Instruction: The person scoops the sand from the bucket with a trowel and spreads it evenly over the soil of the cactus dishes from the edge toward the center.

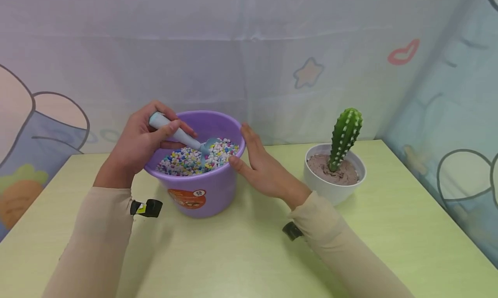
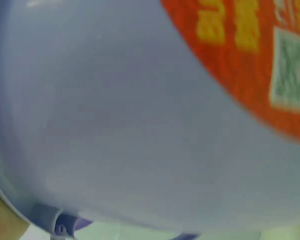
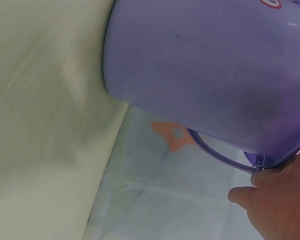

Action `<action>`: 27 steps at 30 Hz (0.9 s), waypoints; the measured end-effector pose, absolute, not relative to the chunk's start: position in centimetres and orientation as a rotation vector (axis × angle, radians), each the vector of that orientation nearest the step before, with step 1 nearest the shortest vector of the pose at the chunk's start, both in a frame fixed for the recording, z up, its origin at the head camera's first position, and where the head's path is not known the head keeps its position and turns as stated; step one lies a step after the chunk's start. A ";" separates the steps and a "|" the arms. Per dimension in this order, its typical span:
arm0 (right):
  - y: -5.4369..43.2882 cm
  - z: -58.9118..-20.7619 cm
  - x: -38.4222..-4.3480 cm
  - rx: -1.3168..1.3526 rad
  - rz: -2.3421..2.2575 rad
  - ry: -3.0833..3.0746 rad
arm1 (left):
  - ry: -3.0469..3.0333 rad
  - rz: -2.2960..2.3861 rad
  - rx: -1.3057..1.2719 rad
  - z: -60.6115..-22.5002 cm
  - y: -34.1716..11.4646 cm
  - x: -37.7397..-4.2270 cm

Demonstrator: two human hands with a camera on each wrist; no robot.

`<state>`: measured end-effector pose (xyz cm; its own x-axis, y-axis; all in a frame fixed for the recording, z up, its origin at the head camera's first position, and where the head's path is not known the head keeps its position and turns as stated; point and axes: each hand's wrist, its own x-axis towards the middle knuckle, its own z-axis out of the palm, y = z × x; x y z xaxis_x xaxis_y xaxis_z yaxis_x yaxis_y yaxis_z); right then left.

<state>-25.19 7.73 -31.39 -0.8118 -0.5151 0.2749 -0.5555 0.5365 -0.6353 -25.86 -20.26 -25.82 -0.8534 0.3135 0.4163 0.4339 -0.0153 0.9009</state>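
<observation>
In the head view my left hand [image 1: 145,136] holds a light-blue scoop-like tool [image 1: 184,138] by its thick handle, tilted down into a purple bucket [image 1: 202,203]. The tool's translucent blue head is partly sunk in small multicoloured pebbles [image 1: 175,162], so its full shape is hidden. My right hand [image 1: 264,168] rests with extended fingers against the bucket's right rim, thumb toward the front. From the right wrist, the hand [image 3: 282,200] touches the bucket [image 3: 205,65] by its rim and handle. Bucket wall [image 2: 115,110] and an orange label [image 2: 245,65] fill most of the left wrist view.
To the right stands a white pot [image 1: 330,190] with brown filling and a green cactus [image 1: 345,138], just beyond my right forearm. The pale yellow-green table [image 1: 218,259] ends at a printed cloth backdrop [image 1: 272,73]. Wrist straps with black mounts are on both sleeves.
</observation>
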 end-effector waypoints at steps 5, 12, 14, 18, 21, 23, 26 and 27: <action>7.7 -31.6 -25.3 0.941 1.151 -2.710 | -2.099 -2.086 -0.762 -26.0 -20.3 -26.1; 7.7 -31.5 -25.3 0.939 1.137 -2.711 | -2.221 -2.030 -0.463 -25.6 -19.8 -26.2; 7.7 -31.4 -25.3 0.942 1.134 -2.709 | -2.324 -1.924 -0.335 -25.2 -19.5 -26.3; 7.4 -31.1 -25.3 0.954 1.140 -2.705 | -2.453 -1.802 -0.224 -24.7 -19.5 -26.2; 7.4 -31.1 -25.3 0.958 1.143 -2.704 | -2.414 -1.895 -0.242 -24.6 -19.7 -26.0; 7.5 -31.1 -25.3 0.957 1.144 -2.702 | -2.363 -1.962 -0.263 -24.6 -19.6 -25.9; 7.7 -31.2 -25.3 0.949 1.141 -2.705 | -2.278 -2.050 -0.281 -24.8 -19.5 -25.8; 7.8 -31.3 -25.3 0.945 1.140 -2.708 | -2.256 -2.071 -0.284 -24.9 -19.4 -25.8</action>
